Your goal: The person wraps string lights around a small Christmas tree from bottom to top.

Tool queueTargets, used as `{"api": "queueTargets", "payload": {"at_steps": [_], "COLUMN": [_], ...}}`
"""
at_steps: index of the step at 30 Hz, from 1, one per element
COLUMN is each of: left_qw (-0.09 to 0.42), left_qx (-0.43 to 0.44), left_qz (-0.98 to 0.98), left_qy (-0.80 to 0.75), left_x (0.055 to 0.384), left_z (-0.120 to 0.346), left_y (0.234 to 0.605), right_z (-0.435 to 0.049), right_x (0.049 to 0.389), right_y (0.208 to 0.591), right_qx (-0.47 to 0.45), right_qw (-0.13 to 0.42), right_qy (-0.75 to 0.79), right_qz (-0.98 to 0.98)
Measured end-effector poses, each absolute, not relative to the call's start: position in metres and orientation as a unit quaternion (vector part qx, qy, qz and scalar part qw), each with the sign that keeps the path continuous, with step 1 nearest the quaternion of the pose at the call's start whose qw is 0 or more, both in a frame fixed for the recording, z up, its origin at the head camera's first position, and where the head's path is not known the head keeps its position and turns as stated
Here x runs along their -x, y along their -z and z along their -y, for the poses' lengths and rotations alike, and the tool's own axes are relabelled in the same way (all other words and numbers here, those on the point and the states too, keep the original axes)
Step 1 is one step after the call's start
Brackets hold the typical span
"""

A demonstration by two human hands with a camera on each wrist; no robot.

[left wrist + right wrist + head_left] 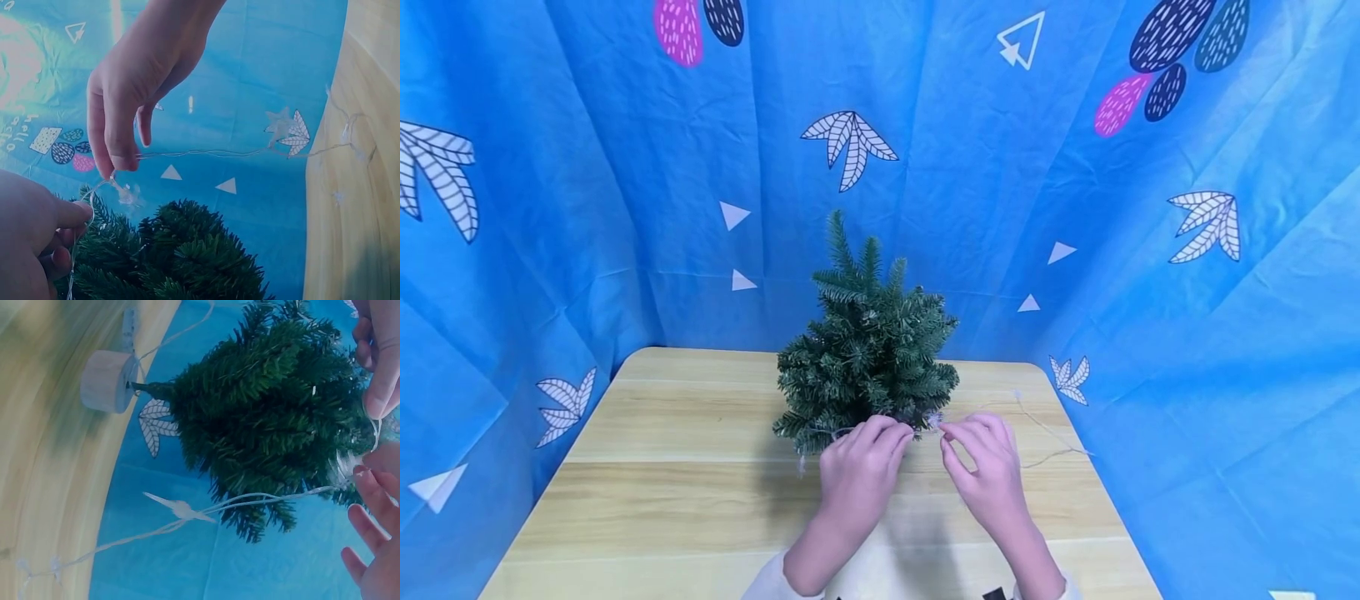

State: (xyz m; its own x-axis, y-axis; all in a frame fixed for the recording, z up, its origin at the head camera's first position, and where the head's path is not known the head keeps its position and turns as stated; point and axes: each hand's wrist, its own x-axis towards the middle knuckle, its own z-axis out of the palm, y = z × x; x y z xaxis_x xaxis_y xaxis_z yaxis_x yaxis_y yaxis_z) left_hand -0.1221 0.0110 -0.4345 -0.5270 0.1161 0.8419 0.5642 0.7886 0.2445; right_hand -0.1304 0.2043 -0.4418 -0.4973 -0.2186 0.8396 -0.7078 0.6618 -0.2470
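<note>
Remotely, I have the left hand (861, 467) and right hand (987, 467) pinching a clear, thin-wired string of translucent stars (181, 510) between five and six o'clock of a bushy green artificial tree (867, 350), where light, even tension should prevent tangles.

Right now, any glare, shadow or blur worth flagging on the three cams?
Head: soft shadows on the wooden tabletop, lower centre; left wrist: glare washes out the upper-left edge of the blue backdrop; right wrist: fine detail looks soft, inner branches of the green tree run dark.
</note>
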Motion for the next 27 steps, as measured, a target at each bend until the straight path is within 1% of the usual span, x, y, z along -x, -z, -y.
{"api": "queueTargets", "payload": {"at_steps": [7,20,27], "left_qw": [0.435,0.45,0.445], "left_qx": [0.196,0.189,0.186], "left_qz": [0.841,0.833,0.834], "left_qy": [0.255,0.261,0.268], "left_x": [0.122,0.123,0.121], "left_z": [-0.01,-0.009,-0.009], "left_y": [0.434,0.436,0.436], "right_z": [-0.216,-0.251,-0.266], "right_x": [0.136,0.146,0.149], "right_y": [0.447,0.46,0.464], "right_qx": [-0.288,-0.265,-0.226], "right_qw": [0.419,0.405,0.367], "right_qy": [-0.275,-0.248,-0.241], "right_qz": [0.816,0.839,0.87]}}
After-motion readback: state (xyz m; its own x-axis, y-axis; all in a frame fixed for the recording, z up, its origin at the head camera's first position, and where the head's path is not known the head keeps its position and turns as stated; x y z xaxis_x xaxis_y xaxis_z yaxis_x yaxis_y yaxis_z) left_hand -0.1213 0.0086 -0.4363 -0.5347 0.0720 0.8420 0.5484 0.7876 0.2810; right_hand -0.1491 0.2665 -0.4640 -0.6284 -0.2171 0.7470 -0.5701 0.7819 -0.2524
